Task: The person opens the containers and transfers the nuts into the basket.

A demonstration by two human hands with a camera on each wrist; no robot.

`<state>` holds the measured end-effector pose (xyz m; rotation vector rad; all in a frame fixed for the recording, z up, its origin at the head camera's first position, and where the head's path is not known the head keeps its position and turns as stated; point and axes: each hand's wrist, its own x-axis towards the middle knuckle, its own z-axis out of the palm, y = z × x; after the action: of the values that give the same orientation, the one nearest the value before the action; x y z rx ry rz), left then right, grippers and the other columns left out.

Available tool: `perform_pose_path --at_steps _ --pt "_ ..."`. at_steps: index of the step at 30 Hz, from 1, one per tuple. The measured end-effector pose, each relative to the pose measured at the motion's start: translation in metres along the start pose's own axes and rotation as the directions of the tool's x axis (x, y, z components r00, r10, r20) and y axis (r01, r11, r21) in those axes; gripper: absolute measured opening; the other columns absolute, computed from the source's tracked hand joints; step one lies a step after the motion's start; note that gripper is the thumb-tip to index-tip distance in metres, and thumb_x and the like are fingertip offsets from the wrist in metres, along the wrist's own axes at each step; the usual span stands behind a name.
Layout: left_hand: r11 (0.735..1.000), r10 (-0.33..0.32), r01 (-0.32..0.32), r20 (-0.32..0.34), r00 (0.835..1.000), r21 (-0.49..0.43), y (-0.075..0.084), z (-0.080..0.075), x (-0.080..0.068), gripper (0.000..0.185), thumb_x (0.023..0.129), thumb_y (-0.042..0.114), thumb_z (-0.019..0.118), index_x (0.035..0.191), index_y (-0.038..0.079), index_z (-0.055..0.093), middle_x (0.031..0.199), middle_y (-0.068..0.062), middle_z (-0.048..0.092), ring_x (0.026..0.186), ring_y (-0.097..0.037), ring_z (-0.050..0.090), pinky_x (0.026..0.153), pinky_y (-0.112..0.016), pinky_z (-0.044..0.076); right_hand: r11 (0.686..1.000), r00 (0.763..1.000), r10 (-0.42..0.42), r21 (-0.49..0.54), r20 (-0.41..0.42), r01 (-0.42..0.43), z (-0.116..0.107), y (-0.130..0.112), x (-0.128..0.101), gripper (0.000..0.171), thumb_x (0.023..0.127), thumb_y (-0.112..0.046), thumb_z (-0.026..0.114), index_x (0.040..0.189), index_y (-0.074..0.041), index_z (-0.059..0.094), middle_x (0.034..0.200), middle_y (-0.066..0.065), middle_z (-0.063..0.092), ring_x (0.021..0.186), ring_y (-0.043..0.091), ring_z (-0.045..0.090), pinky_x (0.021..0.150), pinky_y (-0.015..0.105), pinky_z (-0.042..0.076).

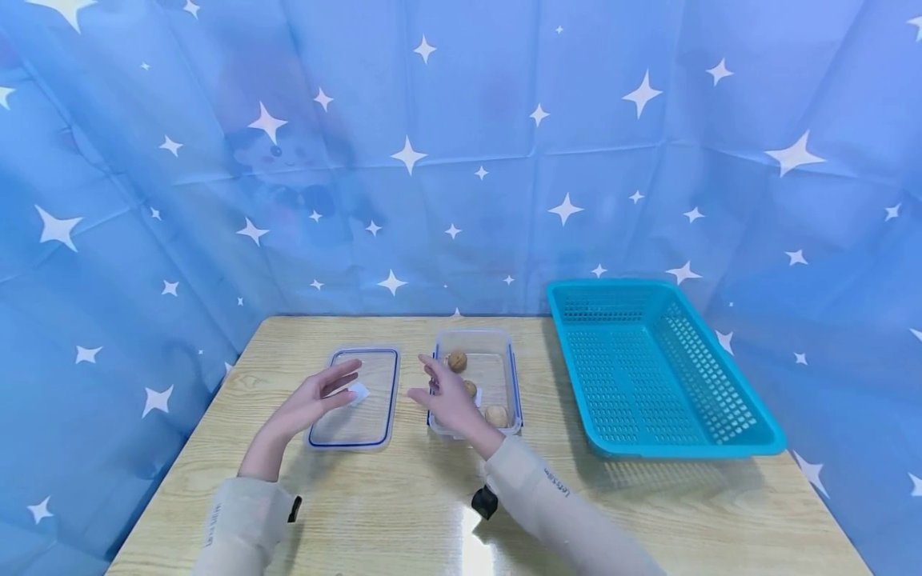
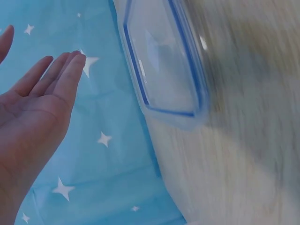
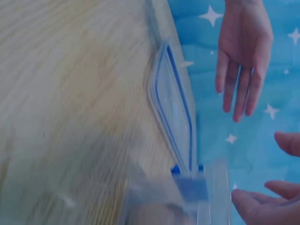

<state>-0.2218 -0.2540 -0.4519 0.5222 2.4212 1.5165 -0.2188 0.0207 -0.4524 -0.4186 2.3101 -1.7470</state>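
My left hand [image 1: 313, 404], fingers extended and holding nothing, hovers by the left side of a clear lid [image 1: 373, 416] with a blue seal. The lid lies on the table, a small white label on it. Over the left wall of a clear plastic box [image 1: 515, 376] hangs my right hand [image 1: 455, 404], thumb and fingers apart with nothing between them. Inside the box are a brown walnut [image 1: 457, 361], a second walnut [image 1: 471, 389] partly behind the hand, and a paler round thing [image 1: 496, 415]. In the right wrist view the box wall [image 3: 216, 197] stands beside the right fingertips.
A large turquoise basket [image 1: 598, 412] with perforated walls stands on the right of the wooden table [image 1: 403, 512]. Behind and along the sides hangs a blue star-patterned cloth [image 1: 461, 200]. A small black device [image 1: 485, 502] sits under the right cuff.
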Motion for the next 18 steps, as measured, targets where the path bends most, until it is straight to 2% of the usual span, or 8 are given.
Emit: perform_pose_path --at_steps 9,18 --pt "0.998 0.058 -0.057 0.036 0.998 -0.024 0.013 0.027 0.019 0.064 0.100 0.023 0.060 0.154 -0.001 0.032 0.159 -0.026 0.033 0.146 -0.046 0.034 0.115 -0.058 0.039 0.997 0.996 0.029 -0.066 -0.085 -0.034 -0.025 0.012 0.002 0.064 0.099 -0.019 0.062 0.155 -0.006 0.033 0.161 0.018 0.034 0.148 0.035 0.035 0.119 0.047 0.038" --pt "0.987 0.110 -0.100 0.075 0.991 -0.129 0.015 0.054 0.031 0.066 0.099 0.017 0.061 0.153 -0.004 0.030 0.160 -0.026 0.031 0.148 -0.045 0.030 0.121 -0.056 0.028 0.996 0.984 0.027 -0.077 -0.174 -0.041 -0.038 0.029 0.006 0.060 0.098 -0.016 0.063 0.152 -0.005 0.039 0.157 0.018 0.040 0.145 0.037 0.038 0.119 0.050 0.038"
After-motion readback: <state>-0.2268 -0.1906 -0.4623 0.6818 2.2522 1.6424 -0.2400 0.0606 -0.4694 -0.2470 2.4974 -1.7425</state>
